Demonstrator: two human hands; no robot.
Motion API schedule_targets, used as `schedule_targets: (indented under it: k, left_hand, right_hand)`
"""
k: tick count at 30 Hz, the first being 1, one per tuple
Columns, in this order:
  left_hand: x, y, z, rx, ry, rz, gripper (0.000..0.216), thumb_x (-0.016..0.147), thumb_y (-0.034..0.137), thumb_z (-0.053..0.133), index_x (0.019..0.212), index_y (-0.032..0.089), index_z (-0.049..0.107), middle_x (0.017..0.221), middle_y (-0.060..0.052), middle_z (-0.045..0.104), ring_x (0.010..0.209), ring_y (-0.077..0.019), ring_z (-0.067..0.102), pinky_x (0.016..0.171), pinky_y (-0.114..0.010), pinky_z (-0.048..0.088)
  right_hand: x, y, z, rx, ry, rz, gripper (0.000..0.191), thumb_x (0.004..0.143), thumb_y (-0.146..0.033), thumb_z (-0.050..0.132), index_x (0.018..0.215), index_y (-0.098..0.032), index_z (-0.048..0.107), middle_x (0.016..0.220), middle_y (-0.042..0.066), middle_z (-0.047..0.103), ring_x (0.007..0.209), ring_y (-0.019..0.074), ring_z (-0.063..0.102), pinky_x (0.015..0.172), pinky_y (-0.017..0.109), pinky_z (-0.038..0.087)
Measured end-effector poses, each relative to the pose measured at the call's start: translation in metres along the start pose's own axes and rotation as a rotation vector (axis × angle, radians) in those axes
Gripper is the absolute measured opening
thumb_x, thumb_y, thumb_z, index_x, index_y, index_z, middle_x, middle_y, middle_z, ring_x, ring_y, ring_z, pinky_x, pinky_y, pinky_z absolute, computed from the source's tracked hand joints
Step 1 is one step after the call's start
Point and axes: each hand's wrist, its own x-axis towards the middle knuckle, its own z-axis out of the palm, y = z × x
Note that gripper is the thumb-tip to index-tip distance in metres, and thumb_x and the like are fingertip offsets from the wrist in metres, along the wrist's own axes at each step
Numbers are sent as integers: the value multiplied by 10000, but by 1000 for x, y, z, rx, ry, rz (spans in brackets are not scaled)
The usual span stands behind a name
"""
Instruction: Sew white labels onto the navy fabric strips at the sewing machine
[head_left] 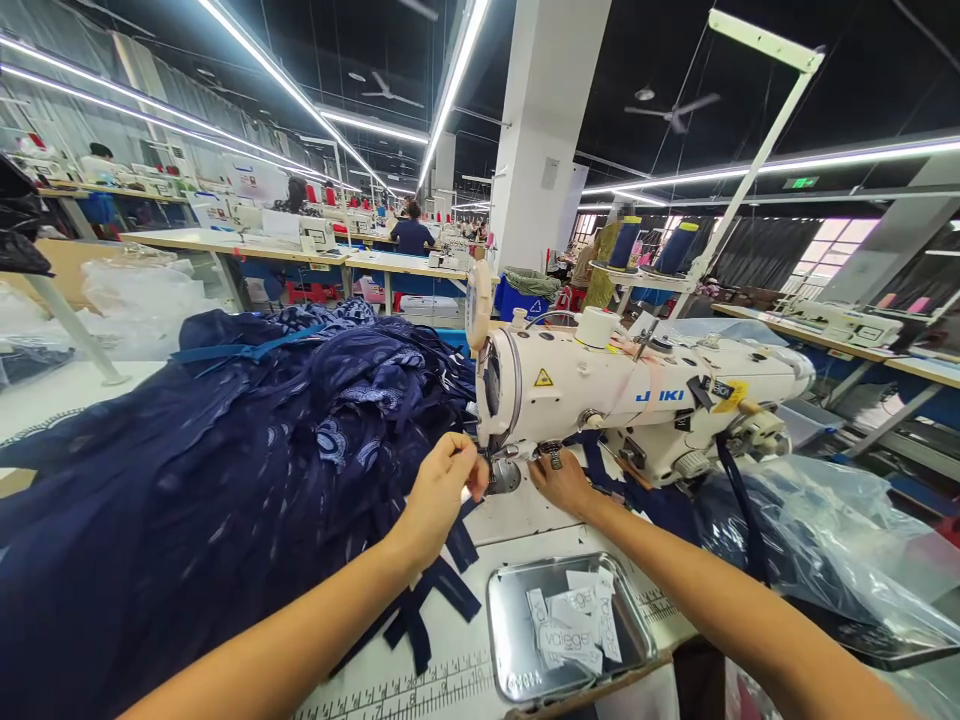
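Observation:
My left hand (441,492) is closed in a pinch just left of the needle area of a white sewing machine (577,375). A small white bit shows at its fingertips; its kind is unclear. My right hand (562,484) lies flat on the machine bed under the arm, close to the needle, with its fingertips partly hidden. A large heap of dark blue patterned fabric (247,470) spreads left of my left hand, and dark straps (452,588) hang from it over the table. In front of the machine sits a metal tray (512,655) with several white printed labels (574,625).
Clear plastic bags (840,540) with dark cloth lie at the right. Dark blue thread cones (624,243) stand behind the machine, under a thread stand (772,120). A blue bin (523,305) is beyond. Farther back, a person (412,235) sits among other machines.

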Motion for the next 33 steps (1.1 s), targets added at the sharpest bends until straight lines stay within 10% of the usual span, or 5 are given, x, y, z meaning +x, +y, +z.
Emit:
schedule_targets:
  k: [6,13,19,25,33]
  left_hand:
    - [-2,6,-22,313,-98,-252,216,614,351,565,703,154,582,379,92,349,366,-64,262,418,-210,172]
    - [17,104,12,487,-109,357,169,656,278,566,681,175,697,572,-5,614,547,-135,517,491,-231,362]
    - [136,162,27,380,156,574,111,633,147,579,666,133,684,687,-18,661,694,-126,554,695,-243,426]
    - [201,116,-9,324,342,284,35,556,149,598,533,132,617,353,44,435,398,-94,409,433,-224,330]
    - [108,-14,-14,406,246,170,173,637,264,544,637,129,651,422,24,489,437,-110,450,432,-210,344]
  right_hand:
    - [0,-1,0,15,10,6,162,778,-129,447,825,-169,597,838,90,609,876,218,543,732,323,464]
    - [-1,0,6,10,75,7,134,771,-137,448,736,-163,575,759,88,586,795,212,543,698,328,470]
    - [0,-4,4,-15,137,-7,143,744,-128,438,674,-172,555,696,74,580,711,206,548,649,320,476]
    - [0,-2,9,-18,162,-26,156,743,-141,422,658,-188,545,688,66,587,690,201,552,637,311,474]
    - [-4,3,14,1,122,2,171,771,-155,419,738,-167,587,733,91,600,741,223,552,686,353,474]
